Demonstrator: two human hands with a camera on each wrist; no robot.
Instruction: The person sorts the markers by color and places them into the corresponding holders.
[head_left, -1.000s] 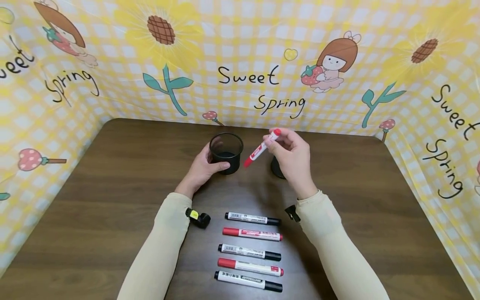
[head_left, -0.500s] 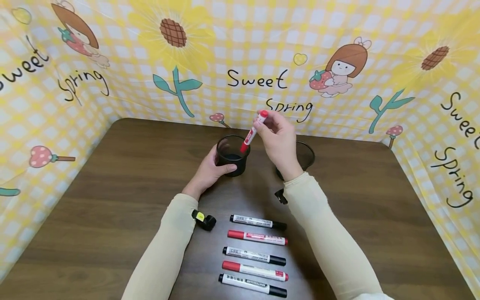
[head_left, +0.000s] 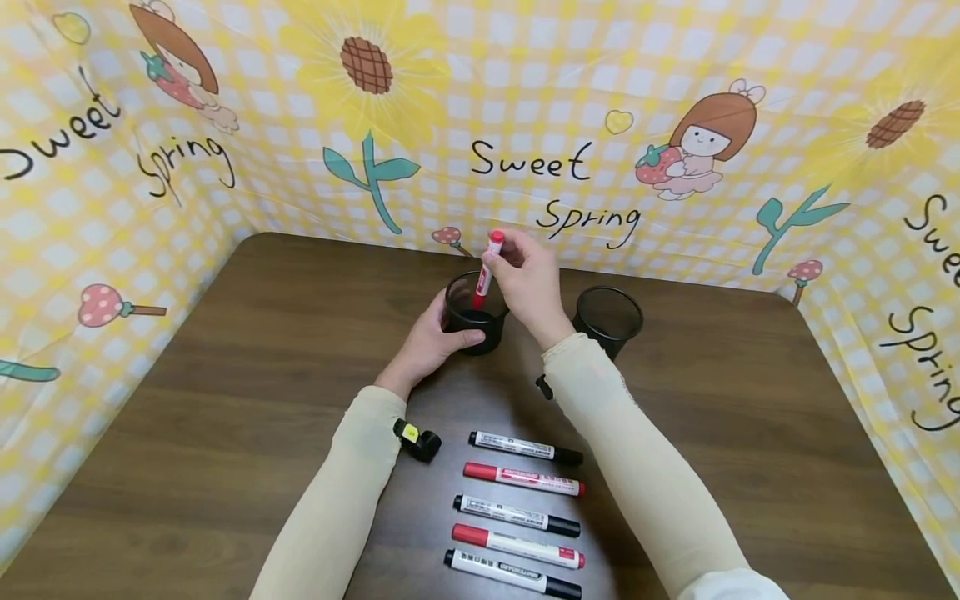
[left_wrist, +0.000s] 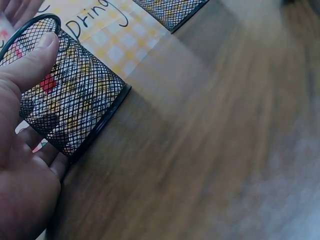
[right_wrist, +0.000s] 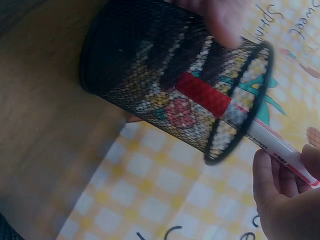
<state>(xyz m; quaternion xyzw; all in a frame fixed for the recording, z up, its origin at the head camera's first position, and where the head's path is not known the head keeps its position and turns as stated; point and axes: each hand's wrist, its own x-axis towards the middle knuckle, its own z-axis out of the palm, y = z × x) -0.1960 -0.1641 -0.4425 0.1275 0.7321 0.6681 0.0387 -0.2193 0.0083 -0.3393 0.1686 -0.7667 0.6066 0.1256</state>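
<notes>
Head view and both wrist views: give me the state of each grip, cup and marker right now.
Left grip: curled round the left mesh cup
Right grip: pinching the held red marker
Left mesh cup: held, mouth up
Held red marker: capped, tilted, cap end inside the left mesh cup
Right mesh cup: upright on the table
Three black markers: capped, lying flat
Two red markers: capped, lying flat

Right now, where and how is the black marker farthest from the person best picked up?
Probably pinch the black marker by its white middle, from above. It lies flat and crosswise on the table, and a gap separates it from the red marker beside it, which should leave room along both long sides.
</notes>
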